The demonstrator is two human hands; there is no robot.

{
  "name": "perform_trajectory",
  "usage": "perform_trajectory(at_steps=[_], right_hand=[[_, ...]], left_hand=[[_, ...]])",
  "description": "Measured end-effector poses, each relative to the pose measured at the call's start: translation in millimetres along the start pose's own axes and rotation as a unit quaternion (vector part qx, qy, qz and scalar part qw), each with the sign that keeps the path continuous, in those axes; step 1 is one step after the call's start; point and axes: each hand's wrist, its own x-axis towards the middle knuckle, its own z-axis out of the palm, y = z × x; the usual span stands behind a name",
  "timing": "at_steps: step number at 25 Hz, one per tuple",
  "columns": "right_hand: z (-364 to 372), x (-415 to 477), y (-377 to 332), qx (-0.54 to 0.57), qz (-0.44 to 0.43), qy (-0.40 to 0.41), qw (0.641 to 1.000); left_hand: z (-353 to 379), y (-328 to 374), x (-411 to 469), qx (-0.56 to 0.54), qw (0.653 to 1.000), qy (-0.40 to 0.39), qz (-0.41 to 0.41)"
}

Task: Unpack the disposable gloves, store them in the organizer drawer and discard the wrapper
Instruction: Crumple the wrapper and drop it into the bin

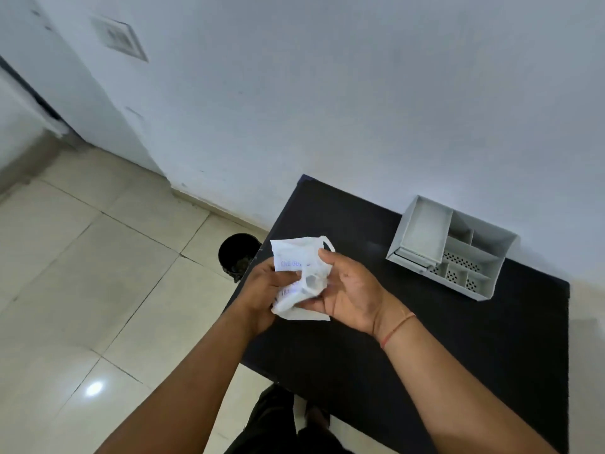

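A crumpled white wrapper (296, 260) with blue print is held over the left edge of the black table (409, 339). My left hand (258, 290) grips its lower left part. My right hand (350, 290) holds its right side, thumb on top. Translucent gloves (312, 283) seem to bulge out between my fingers. The grey organizer (458, 250) stands at the table's far right against the wall, its drawer (424, 234) pulled out.
A black bin (237, 253) stands on the tiled floor just left of the table's far corner. The white wall runs behind the table. My legs show below the table's near edge.
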Motion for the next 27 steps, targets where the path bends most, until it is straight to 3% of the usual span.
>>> perform_trajectory(at_steps=[3,6,8,10,13,16,18,21,27], right_hand=[[24.9,-20.0,-10.8,-0.168,-0.087,0.069,0.979],[42.9,-21.1,-10.2,-0.287,-0.173,0.174,0.926],[58.4,-14.1,-2.5,-0.349,-0.176,0.159,0.906],[82.4,-0.5,9.8,-0.378,-0.159,0.089,0.908],[125.6,33.3,25.8,-0.369,-0.187,0.070,0.908],[164.3,76.6,36.9,-0.324,-0.183,0.108,0.922],[187.6,114.1,46.3,-0.253,-0.173,0.151,0.940],[219.1,166.0,56.1,-0.190,-0.182,0.237,0.935],[233.1,231.6,54.6,-0.065,-0.187,0.355,0.914]], left_hand=[[-3.2,18.1,-31.4,-0.032,0.997,0.036,0.057],[-8.9,40.3,-63.7,-0.084,0.992,0.037,0.087],[-16.0,53.1,-79.4,-0.133,0.986,0.006,0.098],[-32.0,63.6,-87.3,-0.116,0.990,0.019,0.080],[-73.2,73.6,-84.1,0.056,0.991,0.113,0.040],[-122.9,95.8,-82.5,0.200,0.962,0.180,0.052],[-165.3,120.3,-78.3,0.188,0.966,0.163,0.062],[-225.4,159.6,-72.4,0.143,0.984,0.090,0.063],[-288.5,207.5,-23.3,0.081,0.990,0.110,0.026]])
